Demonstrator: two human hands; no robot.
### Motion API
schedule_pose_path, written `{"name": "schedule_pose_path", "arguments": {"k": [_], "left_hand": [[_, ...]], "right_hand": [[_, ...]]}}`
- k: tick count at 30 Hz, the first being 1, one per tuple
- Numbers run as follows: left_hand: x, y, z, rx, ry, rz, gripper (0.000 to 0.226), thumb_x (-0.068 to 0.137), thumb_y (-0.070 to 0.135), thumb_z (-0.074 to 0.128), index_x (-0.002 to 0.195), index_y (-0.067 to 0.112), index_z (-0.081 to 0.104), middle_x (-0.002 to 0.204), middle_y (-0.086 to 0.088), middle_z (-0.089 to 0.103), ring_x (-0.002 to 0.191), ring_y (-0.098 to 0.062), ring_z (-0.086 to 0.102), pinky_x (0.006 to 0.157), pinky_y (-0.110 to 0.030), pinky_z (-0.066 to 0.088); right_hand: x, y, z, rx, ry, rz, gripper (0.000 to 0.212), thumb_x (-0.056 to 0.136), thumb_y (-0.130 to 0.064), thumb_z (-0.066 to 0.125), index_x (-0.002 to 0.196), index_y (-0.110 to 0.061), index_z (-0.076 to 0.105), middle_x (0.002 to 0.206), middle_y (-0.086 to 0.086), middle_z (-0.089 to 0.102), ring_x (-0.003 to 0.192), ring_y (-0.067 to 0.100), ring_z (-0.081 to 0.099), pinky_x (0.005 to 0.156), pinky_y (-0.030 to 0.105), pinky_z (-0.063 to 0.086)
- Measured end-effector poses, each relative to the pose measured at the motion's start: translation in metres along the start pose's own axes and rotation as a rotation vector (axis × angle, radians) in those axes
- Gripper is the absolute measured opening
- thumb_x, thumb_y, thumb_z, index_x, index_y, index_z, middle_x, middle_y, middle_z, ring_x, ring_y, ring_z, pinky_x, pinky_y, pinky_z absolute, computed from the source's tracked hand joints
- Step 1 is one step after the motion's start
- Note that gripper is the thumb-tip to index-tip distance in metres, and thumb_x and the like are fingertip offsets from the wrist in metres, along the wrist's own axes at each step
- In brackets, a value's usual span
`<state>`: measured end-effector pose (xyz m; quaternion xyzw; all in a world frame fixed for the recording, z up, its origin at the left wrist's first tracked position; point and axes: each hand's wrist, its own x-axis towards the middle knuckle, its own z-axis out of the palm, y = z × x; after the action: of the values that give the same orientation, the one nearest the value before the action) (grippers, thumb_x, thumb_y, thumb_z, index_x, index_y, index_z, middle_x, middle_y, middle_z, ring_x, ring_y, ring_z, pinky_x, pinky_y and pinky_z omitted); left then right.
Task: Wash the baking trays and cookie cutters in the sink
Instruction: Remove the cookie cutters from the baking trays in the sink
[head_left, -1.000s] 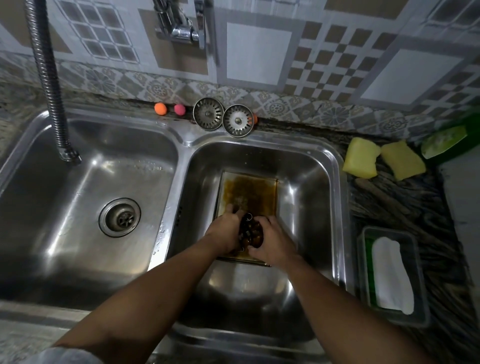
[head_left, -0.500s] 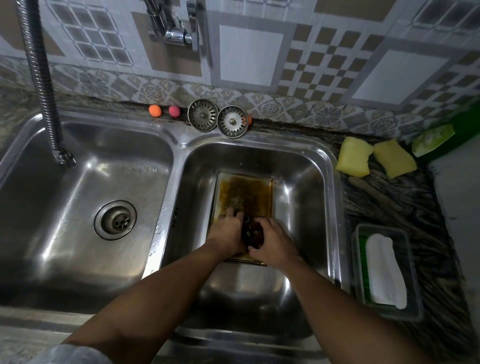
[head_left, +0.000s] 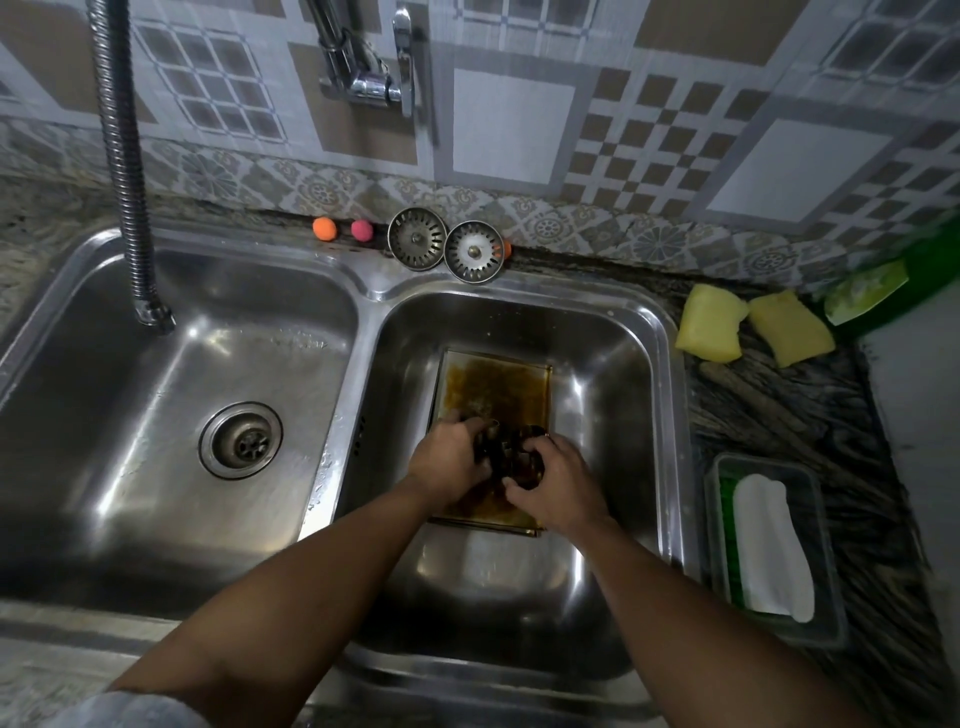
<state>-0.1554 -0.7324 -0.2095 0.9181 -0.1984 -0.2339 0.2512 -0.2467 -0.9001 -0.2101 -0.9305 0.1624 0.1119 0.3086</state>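
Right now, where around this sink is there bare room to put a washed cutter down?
Free: left basin floor around its drain; right basin floor between baking tray and front wall; counter between sponges and plastic container. Crowded: the tray, where left hand and right hand grip the cookie cutters; the back ledge with strainers and balls.
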Motion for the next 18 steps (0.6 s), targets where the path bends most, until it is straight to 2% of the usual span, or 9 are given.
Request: {"name": "schedule_pose_path", "arguments": {"k": [3, 7, 10, 14, 18], "left_hand": [[-0.002, -0.006, -0.010, -0.231, 0.093, -0.071, 0.050, 0.077, 0.023, 0.079, 0.124, 0.023, 0.063, 0.125, 0.001, 0.054, 0.102, -0.013, 0.057, 0.083, -0.022, 0.051], [-0.012, -0.011, -0.023, -0.373, 0.176, -0.004, 0.049, 0.077, 0.018, 0.080, 0.123, 0.023, 0.064, 0.123, 0.005, 0.056, 0.108, -0.009, 0.058, 0.090, -0.020, 0.051], [-0.017, -0.010, -0.030, -0.408, 0.185, 0.007, 0.042, 0.078, 0.016, 0.080, 0.117, 0.021, 0.066, 0.112, 0.009, 0.060, 0.101, -0.004, 0.061, 0.081, -0.008, 0.049], [-0.023, -0.009, -0.029, -0.406, 0.161, -0.009, 0.038, 0.078, 0.018, 0.080, 0.114, 0.022, 0.069, 0.108, 0.006, 0.068, 0.096, -0.005, 0.066, 0.085, -0.026, 0.059], [-0.037, -0.004, -0.025, -0.323, 0.092, 0.025, 0.038, 0.075, 0.022, 0.081, 0.111, 0.025, 0.071, 0.103, 0.011, 0.066, 0.093, -0.004, 0.065, 0.085, -0.022, 0.056]], "right_hand": [[0.002, -0.003, -0.002, 0.089, 0.062, 0.050, 0.058, 0.070, -0.058, 0.069, 0.120, -0.035, 0.051, 0.126, -0.009, 0.046, 0.111, 0.011, 0.049, 0.085, 0.032, 0.054], [0.003, -0.010, -0.007, 0.128, 0.057, 0.047, 0.062, 0.066, -0.064, 0.066, 0.119, -0.036, 0.053, 0.122, -0.012, 0.048, 0.108, 0.009, 0.052, 0.084, 0.032, 0.056], [0.000, -0.012, -0.010, 0.170, 0.043, 0.065, 0.068, 0.064, -0.067, 0.065, 0.123, -0.036, 0.054, 0.124, -0.012, 0.048, 0.110, 0.010, 0.053, 0.086, 0.033, 0.056], [-0.009, -0.019, -0.016, 0.224, 0.020, 0.053, 0.062, 0.071, -0.054, 0.074, 0.125, -0.029, 0.056, 0.119, -0.010, 0.052, 0.105, 0.010, 0.056, 0.085, 0.034, 0.057], [-0.026, -0.019, -0.019, 0.232, 0.027, 0.000, 0.053, 0.065, -0.058, 0.073, 0.111, -0.037, 0.058, 0.112, -0.016, 0.051, 0.097, 0.006, 0.060, 0.078, 0.030, 0.059]]}}
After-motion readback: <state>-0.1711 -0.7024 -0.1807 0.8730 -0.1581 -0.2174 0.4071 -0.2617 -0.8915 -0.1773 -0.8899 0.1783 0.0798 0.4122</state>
